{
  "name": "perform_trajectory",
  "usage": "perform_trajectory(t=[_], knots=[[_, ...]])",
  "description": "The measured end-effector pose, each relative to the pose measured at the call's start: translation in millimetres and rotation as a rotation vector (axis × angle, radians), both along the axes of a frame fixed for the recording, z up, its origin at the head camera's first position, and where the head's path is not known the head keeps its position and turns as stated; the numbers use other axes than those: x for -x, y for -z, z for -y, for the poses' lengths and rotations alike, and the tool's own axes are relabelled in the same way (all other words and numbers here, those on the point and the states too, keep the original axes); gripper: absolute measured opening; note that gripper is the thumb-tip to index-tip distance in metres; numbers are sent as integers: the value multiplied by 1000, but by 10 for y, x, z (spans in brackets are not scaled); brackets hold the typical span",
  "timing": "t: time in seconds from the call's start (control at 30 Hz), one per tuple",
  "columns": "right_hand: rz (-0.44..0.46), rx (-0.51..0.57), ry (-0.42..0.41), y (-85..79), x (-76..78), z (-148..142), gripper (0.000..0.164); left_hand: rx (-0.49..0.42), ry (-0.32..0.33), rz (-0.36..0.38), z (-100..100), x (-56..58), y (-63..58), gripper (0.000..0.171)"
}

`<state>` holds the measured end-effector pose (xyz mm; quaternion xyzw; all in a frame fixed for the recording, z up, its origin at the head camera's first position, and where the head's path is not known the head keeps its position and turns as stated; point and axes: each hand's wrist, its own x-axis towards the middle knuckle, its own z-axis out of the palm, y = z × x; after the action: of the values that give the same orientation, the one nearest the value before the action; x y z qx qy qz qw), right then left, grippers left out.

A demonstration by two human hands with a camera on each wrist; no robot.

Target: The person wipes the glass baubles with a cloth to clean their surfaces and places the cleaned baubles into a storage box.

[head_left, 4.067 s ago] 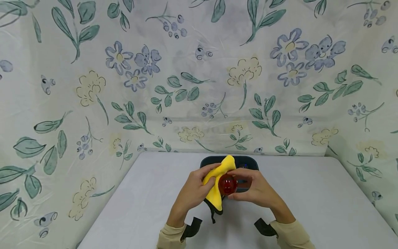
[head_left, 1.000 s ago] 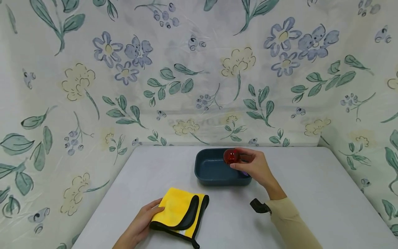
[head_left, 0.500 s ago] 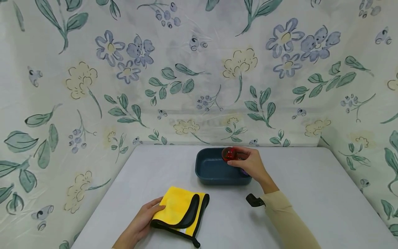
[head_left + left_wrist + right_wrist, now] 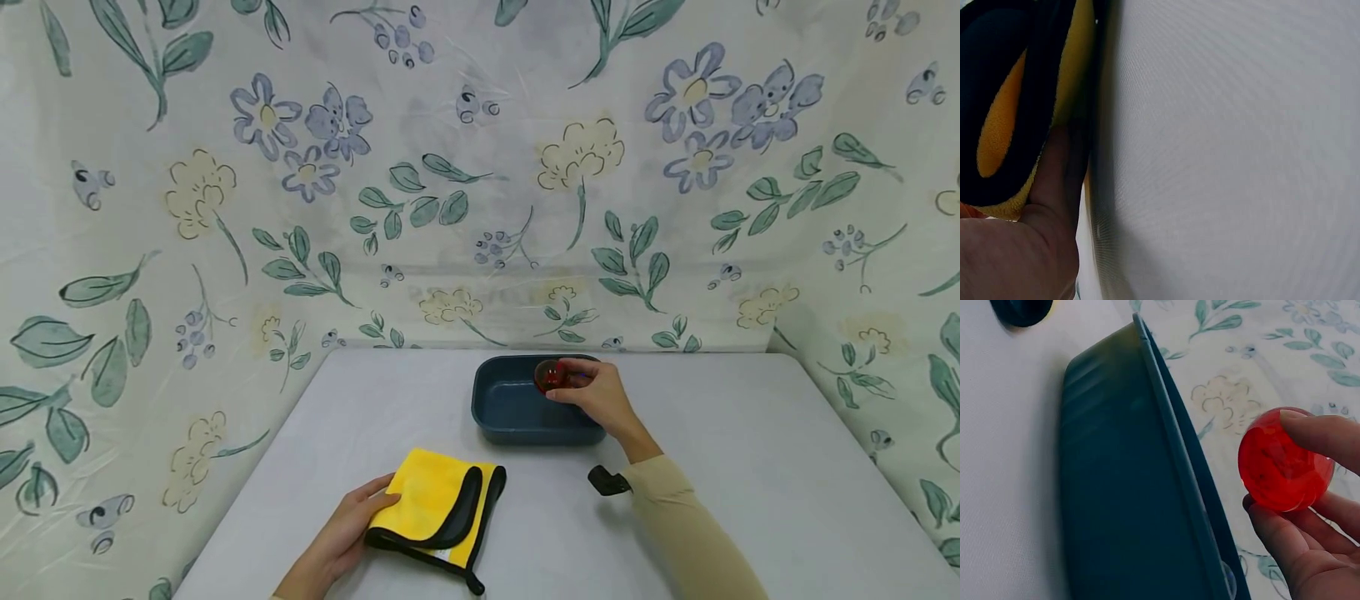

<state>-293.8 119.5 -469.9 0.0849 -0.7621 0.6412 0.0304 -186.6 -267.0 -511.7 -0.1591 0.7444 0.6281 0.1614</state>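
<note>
My left hand (image 4: 347, 523) grips the left edge of a folded yellow cloth (image 4: 426, 497) with black trim, low over the table. The left wrist view shows the thumb side of that hand (image 4: 1035, 250) with fingers going under the cloth's folds (image 4: 997, 140). Between the thumb and fingers of my right hand (image 4: 600, 402) is a clear red ball (image 4: 548, 377), held above the dark teal bin (image 4: 517, 435). From the right wrist, the ball (image 4: 1279, 465) appears higher than the bin's rim (image 4: 1175, 450), apart from it. My hand hides the bin's right end.
A white table (image 4: 735, 467) lies under everything. Behind it hangs a floral sheet (image 4: 480, 208). A clear rounded thing (image 4: 1229, 579) shows at the bin's rim in the right wrist view. A black strap end (image 4: 609, 481) sticks out from the right wrist.
Earlier both hands had the cloth and ball together before the bin. The left hand has since brought the cloth down to the left; the right has carried the ball over the bin, lately shifting slightly left.
</note>
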Motion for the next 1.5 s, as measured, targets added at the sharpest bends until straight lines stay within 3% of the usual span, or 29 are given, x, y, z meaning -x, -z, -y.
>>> perform_trajectory(t=[0.47,0.77,1.5], knots=[[20,-40,19,93,88,24,58,24,-1,7,-10,-5,10,65],[-14,-53,11,142,148,57,56,26,-6,1,-10,-10,-8,65],[16,-254,38,165,125,202,56,12,18,4,109,-27,10,64]])
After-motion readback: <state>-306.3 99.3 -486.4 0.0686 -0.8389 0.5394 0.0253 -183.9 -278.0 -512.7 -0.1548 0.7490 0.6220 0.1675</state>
